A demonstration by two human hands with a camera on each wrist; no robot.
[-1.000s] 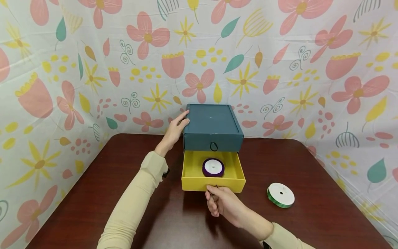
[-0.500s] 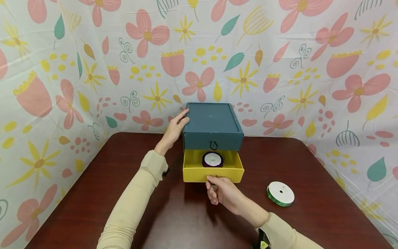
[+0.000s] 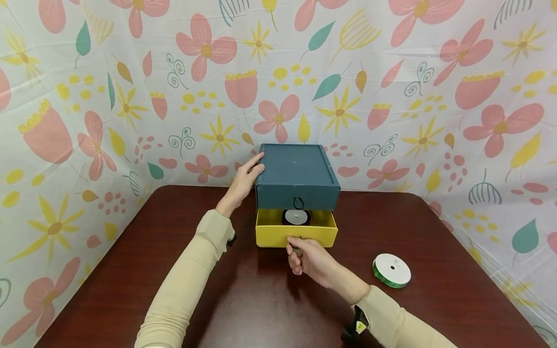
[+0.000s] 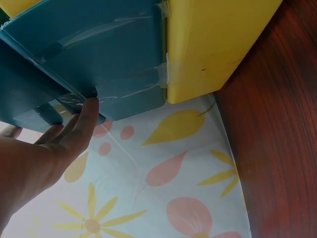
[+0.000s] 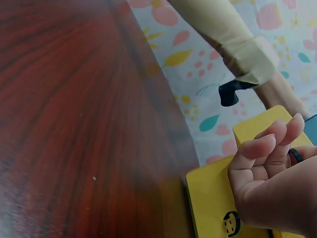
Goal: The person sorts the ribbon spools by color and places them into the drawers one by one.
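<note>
My left hand point(image 3: 242, 186) rests its fingers against the left side and top edge of a blue drawer cabinet point(image 3: 298, 166). In the left wrist view, its fairly straight fingers touch the blue side panel point(image 4: 124, 64). Below the blue part, a yellow drawer point(image 3: 271, 237) stands partly pulled out. At its front, my right hand point(image 3: 315, 261) pinches the small black pull loop point(image 5: 295, 155), mostly hidden by the fingers in the head view. Inside the drawer lies a ribbon spool point(image 3: 297, 217) with a white face and dark purple edge, its rear partly under the blue front.
A green ribbon spool point(image 3: 391, 270) with a white face lies on the dark wooden table point(image 3: 209, 299), right of the cabinet. Another black loop point(image 3: 298, 203) hangs on the blue front. A flowered cloth point(image 3: 174, 116) stands behind the table.
The yellow drawer has slid inward, away from me, and my right hand has moved with it. Less of the purple spool shows. My left hand has kept its place on the cabinet.
</note>
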